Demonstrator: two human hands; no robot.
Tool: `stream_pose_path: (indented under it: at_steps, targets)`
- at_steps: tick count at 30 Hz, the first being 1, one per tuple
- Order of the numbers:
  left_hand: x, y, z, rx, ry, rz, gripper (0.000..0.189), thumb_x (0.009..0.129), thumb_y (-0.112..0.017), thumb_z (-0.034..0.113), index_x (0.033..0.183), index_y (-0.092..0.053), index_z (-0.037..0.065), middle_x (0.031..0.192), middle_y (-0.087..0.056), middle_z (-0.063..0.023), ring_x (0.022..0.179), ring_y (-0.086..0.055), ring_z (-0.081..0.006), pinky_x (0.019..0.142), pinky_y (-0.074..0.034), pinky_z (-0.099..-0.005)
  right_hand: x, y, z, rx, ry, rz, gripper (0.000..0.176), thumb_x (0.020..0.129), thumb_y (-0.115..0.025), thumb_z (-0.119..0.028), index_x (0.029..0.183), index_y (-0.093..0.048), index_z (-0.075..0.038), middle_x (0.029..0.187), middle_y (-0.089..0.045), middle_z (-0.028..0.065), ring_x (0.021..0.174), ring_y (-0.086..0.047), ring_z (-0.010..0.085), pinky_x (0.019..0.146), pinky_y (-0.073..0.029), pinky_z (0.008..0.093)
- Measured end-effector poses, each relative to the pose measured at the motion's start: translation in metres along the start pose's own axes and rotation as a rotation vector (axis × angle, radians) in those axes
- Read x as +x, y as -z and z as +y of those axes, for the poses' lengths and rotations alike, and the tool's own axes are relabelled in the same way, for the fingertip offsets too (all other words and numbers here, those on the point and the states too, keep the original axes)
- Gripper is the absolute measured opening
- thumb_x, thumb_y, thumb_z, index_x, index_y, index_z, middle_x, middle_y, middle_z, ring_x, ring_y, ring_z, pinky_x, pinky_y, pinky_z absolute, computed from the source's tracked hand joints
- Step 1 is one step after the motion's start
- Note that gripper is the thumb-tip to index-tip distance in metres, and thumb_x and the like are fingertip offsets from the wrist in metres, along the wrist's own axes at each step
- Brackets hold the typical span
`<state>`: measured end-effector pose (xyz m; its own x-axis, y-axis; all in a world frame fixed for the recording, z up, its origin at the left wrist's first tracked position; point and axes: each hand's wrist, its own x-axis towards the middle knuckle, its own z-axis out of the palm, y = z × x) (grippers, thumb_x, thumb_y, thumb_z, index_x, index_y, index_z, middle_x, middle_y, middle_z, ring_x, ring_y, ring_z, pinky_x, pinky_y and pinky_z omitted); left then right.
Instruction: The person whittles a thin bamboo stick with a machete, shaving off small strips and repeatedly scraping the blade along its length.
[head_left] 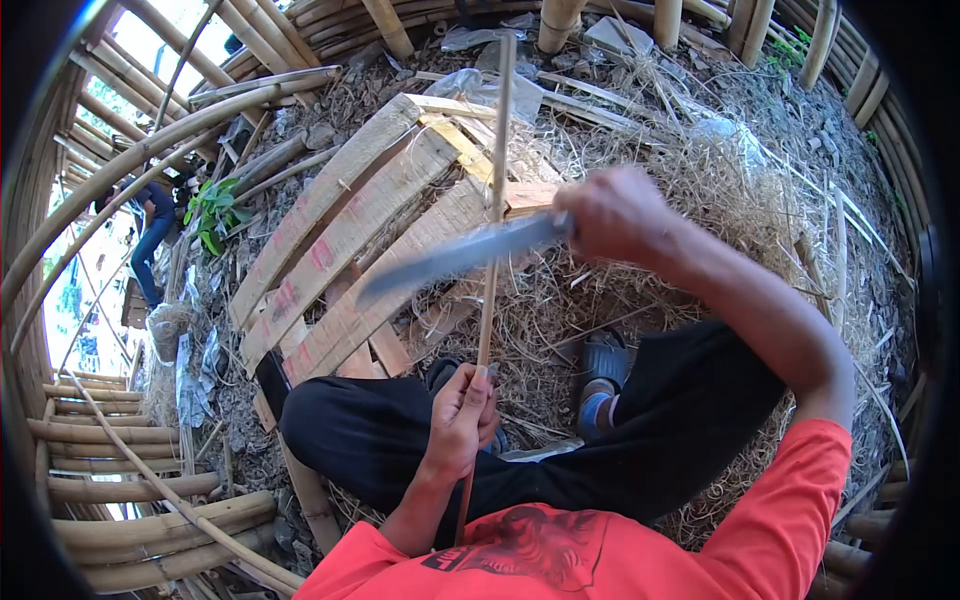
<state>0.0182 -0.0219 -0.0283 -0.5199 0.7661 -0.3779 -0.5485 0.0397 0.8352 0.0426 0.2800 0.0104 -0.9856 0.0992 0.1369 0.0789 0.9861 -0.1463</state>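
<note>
My left hand (463, 418) is closed around a long, thin bamboo strip (491, 310), low on its length and close in front of my red shirt. The strip stands nearly upright in view, its far end reaching the top of the pile of debris. In my right hand (618, 215) is the handle of a machete (465, 257), its long blade pointing left. The blade is slightly blurred and crosses over the strip at about mid-length. My right arm is raised and bent at the elbow.
A slatted wooden pallet (345, 235) lies ahead on the left. Curly bamboo shavings (720, 200) cover the ground around my sandalled feet. Bamboo poles (160, 490) form rails at the left, and a person (155, 225) in jeans stands beyond them. A green plant (213, 213) grows nearby.
</note>
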Motion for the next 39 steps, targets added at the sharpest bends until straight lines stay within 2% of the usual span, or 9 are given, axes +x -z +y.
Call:
stream_pose_path:
  at_steps: [12, 19, 20, 21, 22, 28, 34, 36, 39]
  targets:
    - [0.001, -0.01, 0.001, 0.046, 0.045, 0.031, 0.022, 0.101, -0.046, 0.028, 0.088, -0.043, 0.01, 0.058, -0.027, 0.006, 0.041, -0.021, -0.0017, 0.035, -0.017, -0.0194, 0.017, 0.0, 0.018, -0.143, -0.029, 0.093, 0.021, 0.083, -0.054, -0.01, 0.062, -0.059, -0.008, 0.049, -0.05, 0.0002, 0.039, -0.043, 0.0081, 0.032, -0.033, 0.0263]
    - [0.0, -0.003, -0.005, -0.005, 0.021, -0.012, 0.02, 0.101, -0.046, 0.027, 0.09, -0.043, 0.011, 0.057, -0.028, 0.0059, 0.041, -0.021, -0.0019, 0.035, -0.018, -0.0191, 0.005, -0.011, -0.015, -0.063, 0.032, -0.082, 0.017, 0.082, -0.055, -0.01, 0.065, -0.059, -0.014, 0.049, -0.049, -0.002, 0.04, -0.045, 0.0102, 0.037, -0.039, 0.0301]
    - [-0.001, -0.003, -0.004, 0.009, 0.041, -0.011, 0.02, 0.101, -0.046, 0.027, 0.09, -0.043, 0.011, 0.057, -0.028, 0.0059, 0.041, -0.021, -0.0019, 0.035, -0.018, -0.0192, 0.026, -0.001, 0.005, -0.181, -0.256, -0.295, 0.018, 0.083, -0.055, -0.009, 0.065, -0.059, -0.012, 0.049, -0.049, -0.0006, 0.04, -0.044, 0.0077, 0.034, -0.037, 0.0273]
    - [-0.006, -0.004, -0.007, 0.018, 0.071, -0.005, 0.021, 0.101, -0.046, 0.028, 0.089, -0.043, 0.011, 0.057, -0.028, 0.0059, 0.041, -0.021, -0.002, 0.035, -0.018, -0.0194, 0.027, -0.011, 0.052, -0.777, 0.016, 0.096, 0.02, 0.084, -0.052, -0.008, 0.066, -0.06, -0.007, 0.05, -0.051, 0.002, 0.04, -0.046, 0.0065, 0.032, -0.037, 0.0244]
    - [-0.009, -0.005, -0.01, 0.028, 0.094, -0.003, 0.021, 0.101, -0.046, 0.028, 0.089, -0.043, 0.01, 0.057, -0.027, 0.006, 0.04, -0.021, -0.0021, 0.035, -0.018, -0.0195, 0.027, 0.011, 0.061, -0.108, -0.38, 0.178, 0.021, 0.085, -0.053, -0.007, 0.065, -0.061, -0.003, 0.05, -0.053, 0.0046, 0.041, -0.047, 0.0055, 0.03, -0.036, 0.0223]
    - [0.003, 0.003, -0.011, 0.03, 0.066, 0.024, 0.023, 0.101, -0.046, 0.029, 0.088, -0.043, 0.011, 0.058, -0.028, 0.0061, 0.041, -0.022, -0.0019, 0.035, -0.018, -0.0193, -0.003, -0.01, 0.021, -0.078, 0.069, -0.02, 0.023, 0.082, -0.047, -0.008, 0.068, -0.065, -0.008, 0.051, -0.055, 0.004, 0.041, -0.049, 0.0109, 0.037, -0.04, 0.0273]
    - [-0.002, 0.001, -0.02, 0.065, 0.115, -0.009, 0.024, 0.101, -0.046, 0.03, 0.087, -0.043, 0.01, 0.058, -0.029, 0.0063, 0.041, -0.022, -0.0016, 0.036, -0.019, -0.0193, 0.031, 0.002, 0.097, 0.196, -0.624, 0.196, 0.032, 0.091, -0.052, -0.021, 0.069, -0.065, -0.001, 0.053, -0.056, 0.0068, 0.044, -0.051, 0.0154, 0.043, -0.044, 0.0335]
    - [-0.003, 0.001, -0.022, 0.152, 0.045, -0.008, 0.023, 0.101, -0.046, 0.03, 0.09, -0.046, 0.009, 0.059, -0.031, 0.0067, 0.044, -0.025, -0.0011, 0.039, -0.022, -0.0183, 0.021, 0.013, 0.111, 0.147, -0.628, 0.301, 0.035, 0.09, -0.056, -0.027, 0.069, -0.066, -0.001, 0.055, -0.059, 0.0079, 0.049, -0.055, 0.0143, 0.047, -0.043, 0.0327]
    - [0.001, -0.001, -0.016, 0.246, -0.02, 0.049, 0.022, 0.101, -0.047, 0.028, 0.101, -0.054, 0.007, 0.063, -0.034, 0.0076, 0.05, -0.031, -0.0006, 0.044, -0.026, -0.017, 0.01, 0.003, 0.102, 0.778, -0.668, 0.331, 0.032, 0.088, -0.063, -0.035, 0.075, -0.063, -0.005, 0.054, -0.052, -0.0003, 0.046, -0.046, 0.0074, 0.044, -0.037, 0.0264]
